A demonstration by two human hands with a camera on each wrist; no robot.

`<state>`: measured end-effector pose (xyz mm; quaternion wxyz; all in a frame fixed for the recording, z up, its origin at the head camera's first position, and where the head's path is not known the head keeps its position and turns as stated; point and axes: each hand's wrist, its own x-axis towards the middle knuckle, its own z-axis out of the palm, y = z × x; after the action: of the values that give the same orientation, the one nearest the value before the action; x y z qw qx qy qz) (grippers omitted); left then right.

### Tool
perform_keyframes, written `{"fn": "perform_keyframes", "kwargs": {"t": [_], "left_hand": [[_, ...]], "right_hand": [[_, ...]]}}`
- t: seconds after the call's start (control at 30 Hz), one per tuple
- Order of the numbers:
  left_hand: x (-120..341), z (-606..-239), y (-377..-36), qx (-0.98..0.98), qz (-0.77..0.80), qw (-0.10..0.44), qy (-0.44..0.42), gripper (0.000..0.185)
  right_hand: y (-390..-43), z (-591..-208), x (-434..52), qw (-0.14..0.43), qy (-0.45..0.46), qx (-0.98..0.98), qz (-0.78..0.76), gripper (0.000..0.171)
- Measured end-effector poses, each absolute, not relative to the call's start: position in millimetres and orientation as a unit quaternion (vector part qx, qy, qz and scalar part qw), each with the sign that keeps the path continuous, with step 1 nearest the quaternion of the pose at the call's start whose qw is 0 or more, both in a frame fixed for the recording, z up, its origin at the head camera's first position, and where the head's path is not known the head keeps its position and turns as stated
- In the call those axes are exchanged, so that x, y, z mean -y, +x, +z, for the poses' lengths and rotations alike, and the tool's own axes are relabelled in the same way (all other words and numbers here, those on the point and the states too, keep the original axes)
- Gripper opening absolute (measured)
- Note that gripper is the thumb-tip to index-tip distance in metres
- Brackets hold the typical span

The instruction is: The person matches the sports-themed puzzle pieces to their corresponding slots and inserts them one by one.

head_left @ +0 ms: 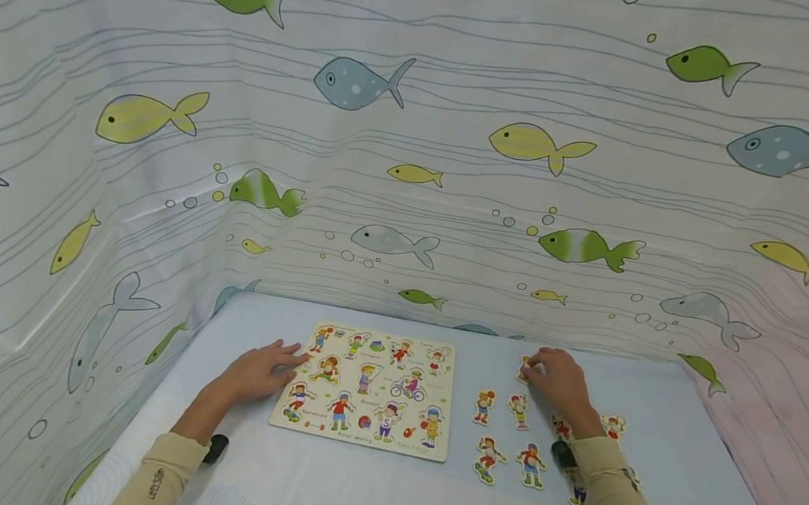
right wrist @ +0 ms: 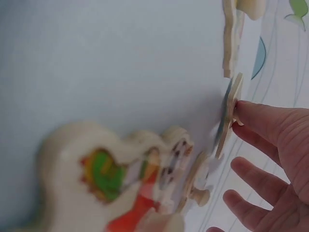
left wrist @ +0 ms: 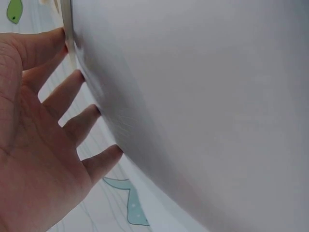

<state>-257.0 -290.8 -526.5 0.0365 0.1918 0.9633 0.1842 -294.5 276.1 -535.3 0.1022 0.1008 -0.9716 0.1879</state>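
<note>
A flat wooden puzzle board (head_left: 347,394) printed with children playing sports lies on the table. At its left edge my left hand (head_left: 266,370) rests with fingers spread, thumb and index fingertips right at the board's side. The left wrist view shows the same loosely extended fingers, with fingertips on the tabletop. To the right of the board, my right hand (head_left: 562,385) pinches a wooden puzzle piece (right wrist: 228,111) between thumb and index finger by its small knob. That piece stands slightly tilted in the right wrist view; my fingers partly cover it in the head view.
Several loose figure pieces lie right of the board, among them one with a ball (head_left: 483,408), a skateboarder (head_left: 489,460) and one in green boots (head_left: 531,466). More lie under and beside my right forearm. A fish-patterned curtain (head_left: 452,208) stands behind the table (head_left: 326,490).
</note>
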Motion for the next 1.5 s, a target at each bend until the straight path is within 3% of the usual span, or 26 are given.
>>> {"fn": "perform_keyframes", "kwargs": {"t": [0.43,0.73,0.97,1.27,1.5], "left_hand": [[291,-527,-258,-0.963,0.188,0.03,0.193,0.04],[294,-528,-259,-0.963,0.184,0.024,0.197,0.039],[291,-527,-257,-0.96,0.199,0.034,0.195,0.04],[291,-527,-258,-0.963,0.185,0.028,0.195,0.039],[292,-531,-259,-0.962,0.188,0.028,0.194,0.039]], "right_hand": [[-298,-520,-267,0.077,0.072,0.972,0.21,0.023],[-300,-520,-258,0.127,0.115,0.963,0.209,0.016],[-298,-523,-242,0.092,0.119,0.966,0.211,0.017],[-293,-517,-220,0.129,0.157,0.96,0.194,0.016],[-291,-517,-207,0.124,0.17,0.956,0.207,0.016]]}}
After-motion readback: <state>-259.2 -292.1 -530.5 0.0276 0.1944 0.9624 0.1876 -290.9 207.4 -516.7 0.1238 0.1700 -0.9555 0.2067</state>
